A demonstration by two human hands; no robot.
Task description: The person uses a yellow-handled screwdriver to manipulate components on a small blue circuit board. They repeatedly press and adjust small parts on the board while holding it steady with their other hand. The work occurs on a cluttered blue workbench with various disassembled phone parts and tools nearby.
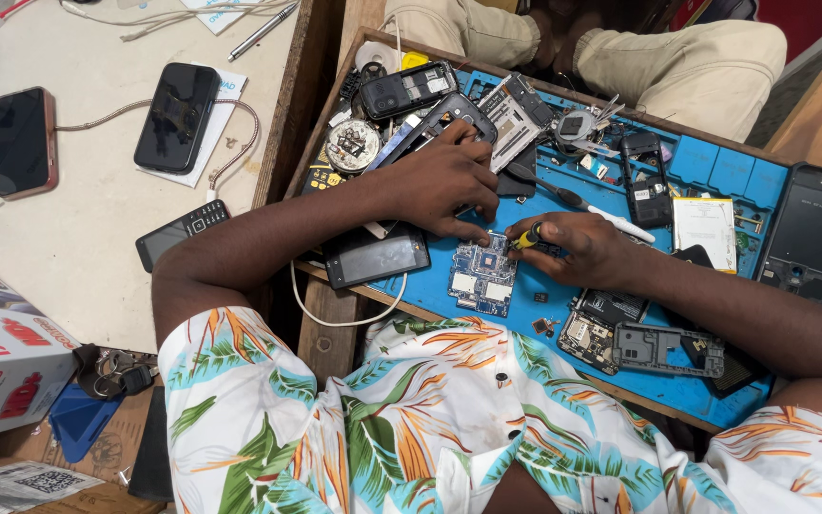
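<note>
Head camera is showing the left hand point(444, 181) pressing flat on a blue circuit board point(483, 274) lying on the blue mat point(715, 167). Right hand point(587, 249) is gripping a yellow screwdriver point(526, 236), touching the board's top edge. Board is already out of its phone.

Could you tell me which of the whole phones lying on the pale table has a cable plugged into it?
The phone with the brown edge at the far left: a cable leaves its right side. The black phone on the paper and the small keypad phone lie unplugged.
</note>
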